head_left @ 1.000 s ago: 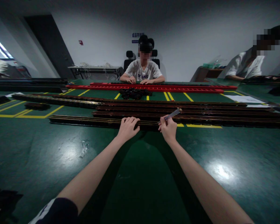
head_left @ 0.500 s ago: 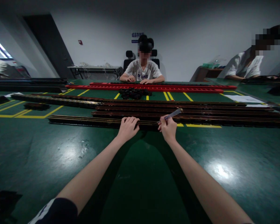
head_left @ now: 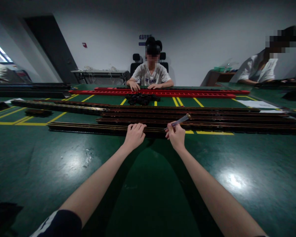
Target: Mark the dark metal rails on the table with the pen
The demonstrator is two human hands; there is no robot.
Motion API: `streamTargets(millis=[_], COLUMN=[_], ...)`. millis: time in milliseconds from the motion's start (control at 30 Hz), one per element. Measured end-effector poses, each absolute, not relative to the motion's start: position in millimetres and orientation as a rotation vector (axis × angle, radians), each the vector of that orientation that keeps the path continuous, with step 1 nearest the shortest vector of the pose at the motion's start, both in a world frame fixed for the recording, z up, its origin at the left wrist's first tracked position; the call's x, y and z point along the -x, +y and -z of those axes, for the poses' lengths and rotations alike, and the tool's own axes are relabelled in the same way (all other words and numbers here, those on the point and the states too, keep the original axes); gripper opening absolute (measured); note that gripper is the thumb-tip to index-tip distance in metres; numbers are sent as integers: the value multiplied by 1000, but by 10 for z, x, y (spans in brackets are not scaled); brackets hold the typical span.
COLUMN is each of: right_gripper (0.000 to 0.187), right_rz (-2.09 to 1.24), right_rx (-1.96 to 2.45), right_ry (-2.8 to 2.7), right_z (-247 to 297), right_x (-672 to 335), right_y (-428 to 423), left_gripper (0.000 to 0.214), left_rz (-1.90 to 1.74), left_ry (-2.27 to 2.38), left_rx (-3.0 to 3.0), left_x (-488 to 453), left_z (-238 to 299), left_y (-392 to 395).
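Observation:
My left hand (head_left: pixel 135 135) is curled over the nearest long dark strip (head_left: pixel 93 128), fingers gripping its upper edge. This strip is thin, with brassy lines along its length, and lies across the table in front of me. My right hand (head_left: pixel 176 135) is closed around a screwdriver (head_left: pixel 181 120) with a clear handle. Its handle leans up to the right, and the thin shaft points down left to the strip between my hands. I cannot make out whether the tip touches it. More long dark strips (head_left: pixel 212 119) lie in parallel just behind.
Past the strips, a pile of small black parts (head_left: pixel 141 98) sits before red slotted rails (head_left: pixel 197 94). A co-worker (head_left: pixel 151 75) sits opposite, hands at the rails; another person (head_left: pixel 258 69) is at the right. White papers (head_left: pixel 257 104) lie on the green table (head_left: pixel 148 197).
The nearest strip has slid slightly left, and both my hands have shifted left with it, the screwdriver too. Across the table, one of the co-worker's hands has moved a little.

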State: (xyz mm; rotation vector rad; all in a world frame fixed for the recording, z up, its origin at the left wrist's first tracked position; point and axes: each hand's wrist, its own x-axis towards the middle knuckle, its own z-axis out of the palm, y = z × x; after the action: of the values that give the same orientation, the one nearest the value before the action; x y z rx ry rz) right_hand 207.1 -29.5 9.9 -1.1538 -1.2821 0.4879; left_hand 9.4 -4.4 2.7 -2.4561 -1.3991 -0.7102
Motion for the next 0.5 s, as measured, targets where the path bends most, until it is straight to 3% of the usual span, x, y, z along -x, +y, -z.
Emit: streamTargets(millis=[500], right_gripper=[42], right_rz=[-374], right_rx=[1217], right_ry=[-1220], right_z=[-72], right_x=[-2112], right_y=[-266], left_gripper=[36], left_rz=[707], left_ry=[-1422], left_rx=[2485], left_x=[-92], left_z=[-58], left_y=[-63])
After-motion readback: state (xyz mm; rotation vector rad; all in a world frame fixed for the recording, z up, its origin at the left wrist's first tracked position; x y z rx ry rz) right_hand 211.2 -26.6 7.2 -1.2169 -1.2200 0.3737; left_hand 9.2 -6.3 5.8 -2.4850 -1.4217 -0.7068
